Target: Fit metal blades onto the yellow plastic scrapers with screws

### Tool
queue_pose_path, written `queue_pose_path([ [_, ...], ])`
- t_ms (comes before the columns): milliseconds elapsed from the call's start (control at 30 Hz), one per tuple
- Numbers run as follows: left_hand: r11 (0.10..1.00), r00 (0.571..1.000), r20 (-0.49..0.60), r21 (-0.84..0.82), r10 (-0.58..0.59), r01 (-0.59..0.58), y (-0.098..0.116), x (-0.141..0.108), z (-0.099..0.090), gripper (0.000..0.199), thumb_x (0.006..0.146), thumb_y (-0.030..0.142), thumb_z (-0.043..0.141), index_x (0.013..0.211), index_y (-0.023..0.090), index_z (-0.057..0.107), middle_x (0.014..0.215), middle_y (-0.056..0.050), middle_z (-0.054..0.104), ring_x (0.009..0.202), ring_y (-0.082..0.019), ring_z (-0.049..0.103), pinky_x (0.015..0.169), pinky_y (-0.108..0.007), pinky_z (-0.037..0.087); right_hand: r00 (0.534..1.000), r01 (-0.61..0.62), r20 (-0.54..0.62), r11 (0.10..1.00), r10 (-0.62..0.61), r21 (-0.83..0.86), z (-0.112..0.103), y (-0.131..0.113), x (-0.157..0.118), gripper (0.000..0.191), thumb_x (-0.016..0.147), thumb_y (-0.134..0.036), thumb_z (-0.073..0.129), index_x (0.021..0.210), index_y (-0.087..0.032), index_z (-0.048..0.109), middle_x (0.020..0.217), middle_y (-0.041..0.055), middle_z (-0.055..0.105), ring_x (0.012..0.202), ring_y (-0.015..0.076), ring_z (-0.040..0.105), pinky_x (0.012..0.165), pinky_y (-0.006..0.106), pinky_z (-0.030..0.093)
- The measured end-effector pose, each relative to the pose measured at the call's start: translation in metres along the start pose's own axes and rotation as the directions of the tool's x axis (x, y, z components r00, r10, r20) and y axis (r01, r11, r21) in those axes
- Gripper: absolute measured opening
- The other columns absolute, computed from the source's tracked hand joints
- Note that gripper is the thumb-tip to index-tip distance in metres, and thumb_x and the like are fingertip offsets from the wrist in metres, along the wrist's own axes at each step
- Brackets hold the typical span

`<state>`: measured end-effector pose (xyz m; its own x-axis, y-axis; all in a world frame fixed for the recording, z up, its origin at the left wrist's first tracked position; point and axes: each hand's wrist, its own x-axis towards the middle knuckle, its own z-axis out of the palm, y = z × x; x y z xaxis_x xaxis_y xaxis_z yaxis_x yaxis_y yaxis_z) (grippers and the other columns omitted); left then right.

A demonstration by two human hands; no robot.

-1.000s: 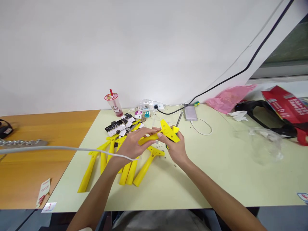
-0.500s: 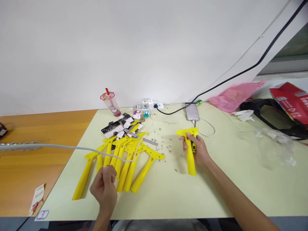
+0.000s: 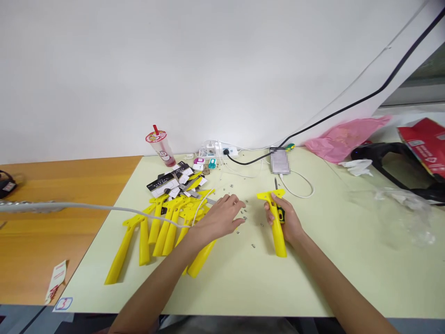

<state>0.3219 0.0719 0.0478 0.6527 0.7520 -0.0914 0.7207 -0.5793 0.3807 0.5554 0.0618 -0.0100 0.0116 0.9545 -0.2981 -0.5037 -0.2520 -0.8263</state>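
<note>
My right hand (image 3: pixel 290 221) grips a yellow scraper handle (image 3: pixel 278 232), its wide head pointing away from me, together with a green-and-black screwdriver (image 3: pixel 281 215) behind it. Over the small metal parts (image 3: pixel 245 218) scattered mid-table, my left hand (image 3: pixel 225 215) is open with its fingers apart and nothing visible in it. That hand partly covers a grey metal blade (image 3: pixel 210 201). Left of it lies a group of yellow handles (image 3: pixel 168 232), some partly hidden under my left forearm.
A lidded drink cup (image 3: pixel 163 150) stands behind black-and-white cards (image 3: pixel 167 183). A power strip (image 3: pixel 219 150) and phone (image 3: pixel 280 161) lie near the wall. Right are a pink bag (image 3: pixel 344 139) and clear plastic (image 3: pixel 403 218). A pale cable (image 3: pixel 139 212) crosses the left side.
My left hand has moved right and away from me, from a closed fist near the handles to open over the small parts. My right hand still holds the handle and screwdriver.
</note>
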Motion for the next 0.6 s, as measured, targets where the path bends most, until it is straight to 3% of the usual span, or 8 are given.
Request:
queue_pose_path([
  [100, 0.999, 0.990, 0.139, 0.035, -0.010, 0.005, -0.002, 0.020, -0.002, 0.040, 0.100, 0.033, 0.065, 0.136, 0.018, 0.058, 0.136, -0.014, 0.058, 0.132, -0.031, 0.052, 0.111, -0.044, 0.043, 1.000, 0.007, -0.002, 1.000, -0.007, 0.011, -0.001, -0.001, 0.002, 0.046, 0.076, -0.057, 0.089, 0.075, -0.021, 0.060, 0.071, -0.0008, 0.066, 0.043, 0.0072, 0.046, 0.035, 0.022, 0.045],
  [233, 1.000, 0.967, 0.255, 0.008, -0.006, 0.004, -0.006, 0.038, 0.002, 0.034, 0.095, 0.031, 0.069, 0.126, 0.020, 0.060, 0.133, -0.012, 0.058, 0.128, -0.030, 0.053, 0.102, -0.040, 0.046, 1.000, 0.010, 0.002, 1.000, -0.010, 0.008, -0.001, -0.002, 0.003, 0.046, 0.076, -0.056, 0.089, 0.075, -0.022, 0.059, 0.069, -0.0008, 0.065, 0.042, 0.0078, 0.046, 0.035, 0.023, 0.046],
  [600, 0.999, 0.964, 0.263, -0.039, 0.026, -0.016, -0.025, 0.044, 0.006, 0.014, 0.099, 0.016, 0.055, 0.106, 0.021, 0.065, 0.115, -0.008, 0.064, 0.104, -0.023, 0.065, 0.078, -0.032, 0.045, 1.000, -0.005, -0.005, 1.000, 0.005, -0.005, 0.000, -0.004, 0.005, 0.046, 0.076, -0.056, 0.089, 0.074, -0.021, 0.059, 0.069, -0.0011, 0.064, 0.042, 0.0079, 0.046, 0.035, 0.023, 0.046],
])
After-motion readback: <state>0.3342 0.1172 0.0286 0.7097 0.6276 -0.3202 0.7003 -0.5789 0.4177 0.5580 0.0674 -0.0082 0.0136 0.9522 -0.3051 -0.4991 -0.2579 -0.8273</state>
